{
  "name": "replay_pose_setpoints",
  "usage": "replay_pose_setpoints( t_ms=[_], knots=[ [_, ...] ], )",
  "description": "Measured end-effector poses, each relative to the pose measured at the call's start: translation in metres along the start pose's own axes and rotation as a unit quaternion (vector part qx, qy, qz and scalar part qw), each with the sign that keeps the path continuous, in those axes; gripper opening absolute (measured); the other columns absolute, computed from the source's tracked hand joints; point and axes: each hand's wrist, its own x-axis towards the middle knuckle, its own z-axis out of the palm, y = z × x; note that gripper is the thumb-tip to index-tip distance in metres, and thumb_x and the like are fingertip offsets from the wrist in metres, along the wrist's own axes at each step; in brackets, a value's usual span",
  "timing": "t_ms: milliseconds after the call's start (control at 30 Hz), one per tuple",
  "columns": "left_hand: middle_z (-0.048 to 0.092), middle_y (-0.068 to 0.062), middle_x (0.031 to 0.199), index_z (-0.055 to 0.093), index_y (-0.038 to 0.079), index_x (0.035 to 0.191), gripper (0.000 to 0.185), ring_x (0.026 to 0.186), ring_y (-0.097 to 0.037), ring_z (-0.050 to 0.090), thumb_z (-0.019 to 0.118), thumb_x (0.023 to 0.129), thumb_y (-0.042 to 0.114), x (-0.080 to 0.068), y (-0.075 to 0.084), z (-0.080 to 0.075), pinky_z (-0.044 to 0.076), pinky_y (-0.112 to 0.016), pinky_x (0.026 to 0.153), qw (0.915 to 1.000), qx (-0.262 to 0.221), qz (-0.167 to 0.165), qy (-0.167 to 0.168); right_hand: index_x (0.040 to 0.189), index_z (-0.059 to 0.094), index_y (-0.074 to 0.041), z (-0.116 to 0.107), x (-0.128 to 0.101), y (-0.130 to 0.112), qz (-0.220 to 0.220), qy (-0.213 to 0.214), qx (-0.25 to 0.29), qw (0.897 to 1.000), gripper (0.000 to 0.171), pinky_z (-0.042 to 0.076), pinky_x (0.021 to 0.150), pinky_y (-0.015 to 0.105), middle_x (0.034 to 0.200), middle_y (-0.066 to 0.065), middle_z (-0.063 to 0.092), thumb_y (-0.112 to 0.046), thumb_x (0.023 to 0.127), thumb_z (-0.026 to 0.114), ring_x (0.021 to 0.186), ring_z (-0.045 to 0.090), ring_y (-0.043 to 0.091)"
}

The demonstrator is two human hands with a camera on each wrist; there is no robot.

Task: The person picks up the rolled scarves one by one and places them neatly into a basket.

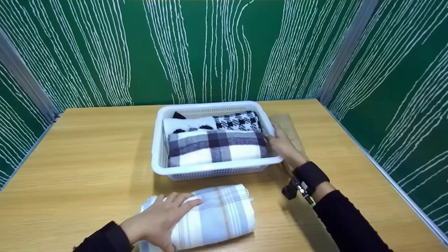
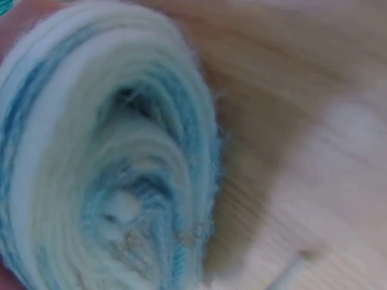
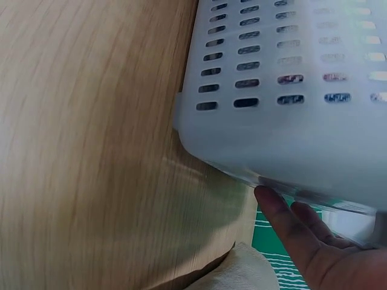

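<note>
No readable text or labels

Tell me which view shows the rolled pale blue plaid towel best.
The head view: the rolled towel lies whole on the table before the basket, the left hand resting on it. The left wrist view shows only its blurred spiral end. The right wrist view misses it.

The left hand (image 1: 159, 218) is laid flat with fingers spread and relaxed; the right hand (image 1: 284, 147) is extended forward, its fingers curled.
</note>
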Motion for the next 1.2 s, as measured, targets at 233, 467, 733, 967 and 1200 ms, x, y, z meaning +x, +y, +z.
replay_pose_setpoints(
  t_ms=[233, 467, 733, 967, 1200],
  knots=[
    [0.023, -0.002, 0.139, 0.007, 0.031, 0.14, 0.121, 0.12, -0.025, 0.03, 0.082, 0.046, 0.046, 0.01, 0.003, -0.004, 0.031, -0.062, 0.083, 0.9996, 0.015, 0.02, -0.012, 0.138, 0.015, -0.001, 0.004, -0.002, -0.004, 0.004, -0.002, -0.004, 1.0, 0.052, 0.036, 0.087, 0.035, 0.13, 0.025, 0.031, -0.001, 0.09, 0.034, 0.102, 0.04, 0.029],
    [0.02, 0.0, 0.141, 0.005, 0.035, 0.139, 0.122, 0.12, -0.024, 0.029, 0.082, 0.045, 0.045, 0.021, 0.007, -0.007, 0.03, -0.059, 0.086, 0.9994, 0.007, 0.017, -0.03, 0.139, 0.016, -0.003, 0.005, -0.003, -0.008, 0.006, -0.006, 0.008, 1.0, 0.052, 0.024, 0.1, 0.041, 0.135, 0.022, 0.027, -0.001, 0.09, 0.035, 0.114, 0.033, 0.03],
    [0.019, -0.002, 0.142, 0.004, 0.034, 0.14, 0.123, 0.124, -0.028, 0.024, 0.082, 0.045, 0.044, 0.033, 0.01, -0.017, 0.026, -0.064, 0.087, 0.9994, 0.028, 0.012, -0.019, 0.138, 0.018, -0.002, -0.002, 0.005, -0.015, 0.006, 0.013, 0.003, 1.0, 0.052, 0.031, 0.095, 0.038, 0.133, 0.023, 0.03, -0.001, 0.089, 0.037, 0.11, 0.036, 0.03],
    [0.01, -0.004, 0.146, 0.01, 0.025, 0.142, 0.121, 0.131, -0.028, 0.009, 0.072, 0.045, 0.064, 0.007, 0.018, -0.012, 0.014, -0.07, 0.089, 0.9927, 0.044, -0.014, 0.112, 0.13, 0.033, 0.001, -0.002, -0.016, -0.006, 0.057, 0.027, 0.032, 0.997, 0.049, 0.04, 0.082, 0.031, 0.117, 0.019, 0.043, -0.027, 0.091, 0.044, 0.099, 0.044, 0.023],
    [0.017, -0.011, 0.144, 0.012, 0.012, 0.141, 0.098, 0.128, -0.034, 0.02, 0.061, 0.07, 0.057, -0.051, 0.017, -0.012, 0.022, -0.057, 0.097, 0.9242, -0.25, -0.225, 0.181, 0.126, 0.03, -0.008, -0.024, -0.079, 0.029, 0.106, 0.024, 0.049, 0.993, 0.051, 0.048, 0.055, 0.028, 0.088, 0.006, 0.048, -0.041, 0.089, 0.043, 0.062, 0.052, 0.011]
  ],
)
